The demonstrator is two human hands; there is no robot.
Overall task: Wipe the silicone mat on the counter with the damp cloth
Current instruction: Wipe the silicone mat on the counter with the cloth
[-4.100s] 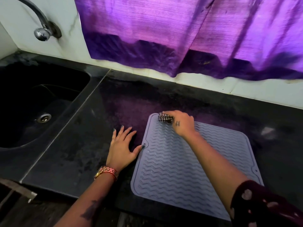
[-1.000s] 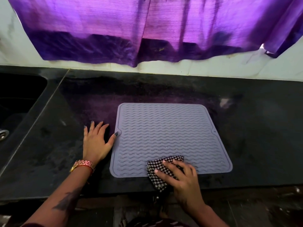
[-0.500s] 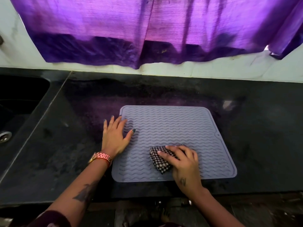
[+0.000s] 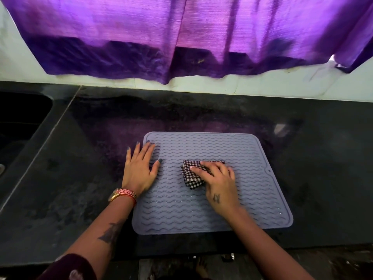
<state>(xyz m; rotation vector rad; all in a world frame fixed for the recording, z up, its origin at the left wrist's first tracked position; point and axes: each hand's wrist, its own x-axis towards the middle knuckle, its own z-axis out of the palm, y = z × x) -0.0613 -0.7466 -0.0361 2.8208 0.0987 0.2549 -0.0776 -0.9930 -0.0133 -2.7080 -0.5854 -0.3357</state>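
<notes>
1. The grey silicone mat [image 4: 232,199] lies flat on the black counter [image 4: 60,188], its wavy ridges facing up, near the counter's front edge.
2. The checked cloth [image 4: 190,175] sits folded on the mat, left of its middle.
3. My right hand [image 4: 219,182] presses down on the cloth with fingers spread over it, not clenched.
4. My left hand [image 4: 140,168] lies flat and released across the mat's left edge, holding nothing.
5. A pink-gold watch [image 4: 123,194] circles my left wrist.
6. A purple curtain [image 4: 181,37] hangs over the wall behind the counter.
</notes>
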